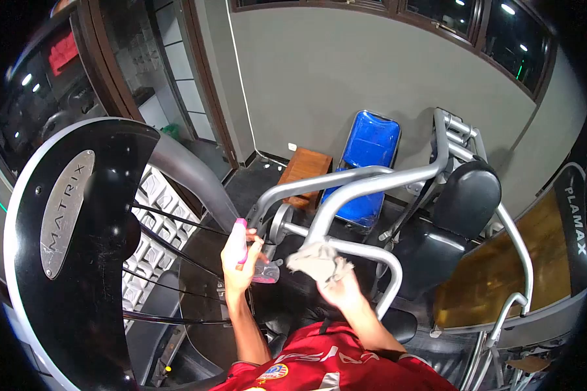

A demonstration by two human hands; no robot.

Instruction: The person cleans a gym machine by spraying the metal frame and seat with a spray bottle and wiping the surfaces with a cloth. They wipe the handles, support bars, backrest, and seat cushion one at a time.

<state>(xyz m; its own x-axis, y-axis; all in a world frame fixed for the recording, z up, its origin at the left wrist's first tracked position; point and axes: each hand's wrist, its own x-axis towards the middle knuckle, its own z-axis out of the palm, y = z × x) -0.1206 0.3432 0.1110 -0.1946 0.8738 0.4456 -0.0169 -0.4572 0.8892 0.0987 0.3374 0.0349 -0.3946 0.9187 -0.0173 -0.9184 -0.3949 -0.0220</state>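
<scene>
My left hand [240, 264] is wrapped round a spray bottle [265, 272] with a pink and white trigger head and clear pink liquid in its body. In my right hand [341, 290] is a crumpled, pale grey cloth [317, 262], which overlaps the bent silver tube frame [365, 189] of an exercise machine. Part of the fingers of this hand is hidden by the cloth. Left of my left hand, black cables run to a large black machine cover [78, 260] marked MATRIX.
A black padded seat and backrest [466, 199] stand on the right, beside a panel marked PLAMAX [577, 221]. By the grey wall are a folded blue chair [372, 140] and a brown wooden box [304, 169]. A glass door [182, 65] is at the upper left.
</scene>
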